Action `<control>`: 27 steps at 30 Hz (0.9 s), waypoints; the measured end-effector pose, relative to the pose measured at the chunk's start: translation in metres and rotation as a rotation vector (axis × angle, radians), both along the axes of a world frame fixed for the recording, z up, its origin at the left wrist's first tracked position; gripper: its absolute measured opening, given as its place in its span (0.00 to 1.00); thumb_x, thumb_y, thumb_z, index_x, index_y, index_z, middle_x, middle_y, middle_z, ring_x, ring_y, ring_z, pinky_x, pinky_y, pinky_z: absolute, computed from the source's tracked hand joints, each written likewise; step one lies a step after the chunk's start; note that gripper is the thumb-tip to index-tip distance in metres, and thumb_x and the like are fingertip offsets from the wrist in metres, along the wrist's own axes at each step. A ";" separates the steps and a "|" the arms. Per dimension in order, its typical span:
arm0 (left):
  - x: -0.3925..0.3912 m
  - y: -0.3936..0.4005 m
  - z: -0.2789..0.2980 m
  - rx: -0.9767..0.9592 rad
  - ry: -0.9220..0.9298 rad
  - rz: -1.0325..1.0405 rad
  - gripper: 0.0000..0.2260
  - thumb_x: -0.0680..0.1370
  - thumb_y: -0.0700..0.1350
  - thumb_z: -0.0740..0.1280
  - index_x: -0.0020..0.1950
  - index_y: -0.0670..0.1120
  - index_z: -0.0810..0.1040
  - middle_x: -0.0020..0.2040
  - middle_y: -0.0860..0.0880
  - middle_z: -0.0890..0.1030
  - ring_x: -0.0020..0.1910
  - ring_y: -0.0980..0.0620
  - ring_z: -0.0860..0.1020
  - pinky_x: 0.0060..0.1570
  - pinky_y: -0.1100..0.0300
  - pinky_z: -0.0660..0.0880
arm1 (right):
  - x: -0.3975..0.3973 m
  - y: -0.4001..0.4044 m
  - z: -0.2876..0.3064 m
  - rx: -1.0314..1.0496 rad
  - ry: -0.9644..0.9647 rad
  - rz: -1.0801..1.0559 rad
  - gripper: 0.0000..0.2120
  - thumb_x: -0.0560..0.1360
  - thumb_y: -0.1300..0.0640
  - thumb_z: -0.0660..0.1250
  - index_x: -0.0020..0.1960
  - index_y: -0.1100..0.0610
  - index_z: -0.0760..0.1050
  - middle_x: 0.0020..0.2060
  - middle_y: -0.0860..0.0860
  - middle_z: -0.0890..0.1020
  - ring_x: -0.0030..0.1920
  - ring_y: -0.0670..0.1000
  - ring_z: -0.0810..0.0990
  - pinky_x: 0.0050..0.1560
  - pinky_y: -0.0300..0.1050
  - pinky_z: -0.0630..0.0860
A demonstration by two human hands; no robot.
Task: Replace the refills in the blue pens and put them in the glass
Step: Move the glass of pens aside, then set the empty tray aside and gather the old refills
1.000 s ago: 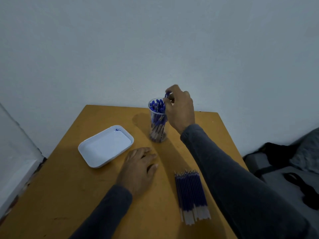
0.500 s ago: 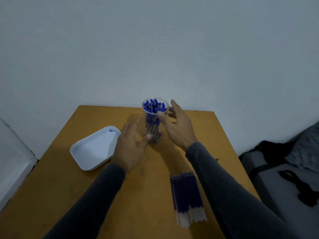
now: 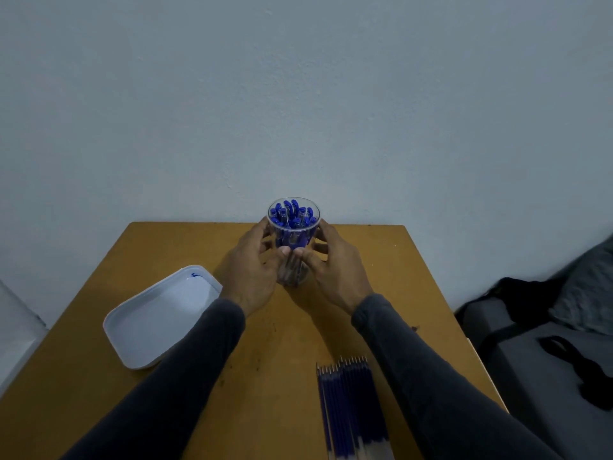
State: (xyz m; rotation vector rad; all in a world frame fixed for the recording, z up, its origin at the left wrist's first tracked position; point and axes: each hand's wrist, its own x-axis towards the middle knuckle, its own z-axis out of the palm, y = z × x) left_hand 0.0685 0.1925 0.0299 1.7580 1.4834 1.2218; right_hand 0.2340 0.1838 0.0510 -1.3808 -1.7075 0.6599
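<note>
Glass (image 3: 294, 227) stood upright at 12 o'clock on the table (image 3: 381, 260), near the far edge by the wall. It is packed with blue pens (image 3: 292, 215), caps up, clustered inside the rim.

Glass is clasped from both sides: left hand (image 3: 248, 270) at its 9 o'clock, right hand (image 3: 335, 270) at its 3 o'clock. Fingers of both are curled round the clear wall, thumbs meeting at the near face, about mid-height. Upper rim and pen caps are left clear above the fingers; the base is seen below them and appears to rest on the table, though contact cannot be confirmed.

Two-handed hold is judged a steadying measure: a tall, top-heavy, full container is likely to tip or shed pens if moved single-handed. Probably being drawn closer or readied for emptying.

Refills (image 3: 348, 410) laid in a neat parallel row at 5 o'clock, tips pointing away, within easy reach of the right hand. White tray (image 3: 146, 323) placed at 8 o'clock, a small blue mark at its far corner; judged to be meant for pens or spent refills.
</note>
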 end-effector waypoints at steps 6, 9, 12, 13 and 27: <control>0.034 0.041 0.008 -0.014 -0.053 -0.040 0.23 0.81 0.50 0.67 0.76 0.56 0.67 0.69 0.54 0.77 0.66 0.52 0.76 0.62 0.45 0.78 | 0.027 0.040 0.002 -0.006 -0.013 -0.050 0.28 0.80 0.53 0.70 0.78 0.51 0.64 0.71 0.51 0.76 0.68 0.52 0.77 0.57 0.42 0.76; 0.049 0.063 0.012 -0.009 -0.097 -0.051 0.21 0.81 0.46 0.67 0.75 0.54 0.70 0.68 0.55 0.77 0.65 0.54 0.77 0.62 0.48 0.79 | 0.039 0.064 0.002 0.005 0.015 -0.074 0.27 0.80 0.54 0.70 0.77 0.51 0.66 0.69 0.51 0.77 0.65 0.51 0.79 0.53 0.37 0.75; 0.060 0.086 0.014 -0.009 -0.112 -0.058 0.20 0.81 0.44 0.67 0.72 0.54 0.71 0.61 0.59 0.78 0.57 0.61 0.77 0.59 0.56 0.78 | 0.047 0.086 -0.002 0.014 0.039 -0.103 0.26 0.79 0.53 0.71 0.75 0.51 0.69 0.68 0.52 0.78 0.63 0.51 0.80 0.50 0.34 0.76; 0.062 0.093 0.015 -0.010 -0.114 -0.059 0.20 0.81 0.44 0.67 0.72 0.54 0.71 0.61 0.58 0.78 0.57 0.61 0.77 0.58 0.58 0.78 | 0.049 0.093 -0.002 0.015 0.050 -0.111 0.26 0.79 0.53 0.71 0.75 0.52 0.69 0.68 0.52 0.78 0.62 0.50 0.80 0.49 0.32 0.75; 0.071 0.129 0.010 0.013 -0.111 -0.059 0.23 0.81 0.45 0.68 0.76 0.53 0.68 0.68 0.53 0.77 0.64 0.54 0.77 0.59 0.59 0.78 | 0.060 0.121 -0.007 0.007 0.133 -0.127 0.27 0.80 0.54 0.70 0.76 0.51 0.67 0.70 0.51 0.77 0.63 0.48 0.77 0.59 0.45 0.79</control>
